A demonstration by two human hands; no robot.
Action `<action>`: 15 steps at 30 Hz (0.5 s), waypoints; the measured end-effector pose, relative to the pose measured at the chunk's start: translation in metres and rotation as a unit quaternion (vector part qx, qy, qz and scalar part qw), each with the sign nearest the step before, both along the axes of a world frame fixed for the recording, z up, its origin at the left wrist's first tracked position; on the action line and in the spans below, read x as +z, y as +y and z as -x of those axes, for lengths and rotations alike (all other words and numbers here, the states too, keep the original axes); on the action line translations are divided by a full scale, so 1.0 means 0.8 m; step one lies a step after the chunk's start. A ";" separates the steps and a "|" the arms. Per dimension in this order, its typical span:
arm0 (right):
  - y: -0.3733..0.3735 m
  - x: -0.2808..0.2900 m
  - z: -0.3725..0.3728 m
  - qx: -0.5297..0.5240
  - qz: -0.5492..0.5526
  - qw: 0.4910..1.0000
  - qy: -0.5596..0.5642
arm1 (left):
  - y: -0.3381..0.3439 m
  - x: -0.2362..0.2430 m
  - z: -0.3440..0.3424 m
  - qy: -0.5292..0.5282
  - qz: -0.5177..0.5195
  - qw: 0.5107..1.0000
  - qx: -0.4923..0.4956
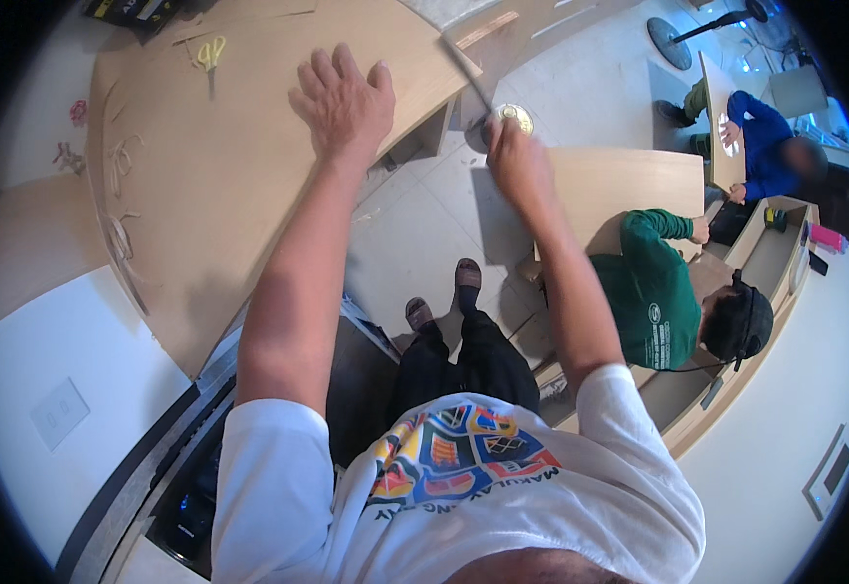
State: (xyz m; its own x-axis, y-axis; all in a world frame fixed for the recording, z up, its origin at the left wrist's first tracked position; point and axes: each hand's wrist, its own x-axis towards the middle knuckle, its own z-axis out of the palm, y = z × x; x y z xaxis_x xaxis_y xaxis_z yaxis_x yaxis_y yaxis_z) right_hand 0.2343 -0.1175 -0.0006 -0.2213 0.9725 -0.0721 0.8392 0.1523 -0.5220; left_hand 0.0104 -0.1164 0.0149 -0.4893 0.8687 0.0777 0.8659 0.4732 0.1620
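My left hand rests palm down on a curved light wooden board, fingers apart. My right hand is closed on the handle end of a long thin grey tool, perhaps a file, whose far part lies at the board's right edge. Yellow-handled scissors lie on the board beyond my left hand. Thin pale strips curl along the board's left side.
At right, a person in green sits by another wooden panel and a long wooden box; a person in blue works farther back at a board. A metal stand is on the tiled floor. A dark appliance sits lower left.
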 end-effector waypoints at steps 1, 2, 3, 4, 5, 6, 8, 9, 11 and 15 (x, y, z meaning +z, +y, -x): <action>0.003 0.000 0.002 -0.003 -0.002 1.000 0.010 | 0.003 -0.002 0.003 0.005 -0.016 1.000 0.000; 0.004 -0.002 0.003 -0.007 -0.004 1.000 0.020 | 0.000 -0.005 0.003 0.012 -0.019 1.000 0.001; 0.007 -0.008 0.006 -0.007 -0.009 0.999 0.030 | -0.001 -0.007 0.005 0.019 -0.025 0.999 0.005; -0.026 -0.022 0.006 -0.015 -0.016 1.000 0.021 | -0.001 -0.008 0.005 0.022 -0.032 0.999 0.008; -0.063 -0.031 -0.004 0.023 0.020 1.000 0.005 | 0.000 -0.007 0.003 0.012 -0.025 1.000 0.008; -0.100 -0.015 -0.005 0.033 0.079 0.996 -0.002 | -0.001 -0.002 0.005 0.007 -0.016 1.000 0.014; -0.103 -0.010 -0.008 0.050 0.072 0.996 -0.027 | -0.007 -0.010 0.006 0.045 -0.050 0.998 0.009; -0.084 -0.008 -0.004 0.025 0.044 0.999 -0.012 | -0.008 -0.022 0.009 0.087 -0.094 0.992 0.000; 0.005 -0.007 0.002 -0.014 0.005 1.000 0.008 | 0.002 -0.020 0.003 0.119 -0.132 0.984 -0.014; -0.042 -0.014 0.011 -0.006 0.041 0.999 0.002 | 0.002 -0.003 0.004 0.032 -0.043 0.999 0.000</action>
State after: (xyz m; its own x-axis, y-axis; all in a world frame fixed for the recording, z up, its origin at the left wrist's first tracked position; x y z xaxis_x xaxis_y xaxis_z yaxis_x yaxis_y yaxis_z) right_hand 0.2259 -0.1508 -0.0117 -0.2095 0.9661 -0.1506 0.8385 0.0983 -0.5359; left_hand 0.0074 -0.1147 0.0121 -0.4811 0.8571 0.1841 0.8757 0.4601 0.1464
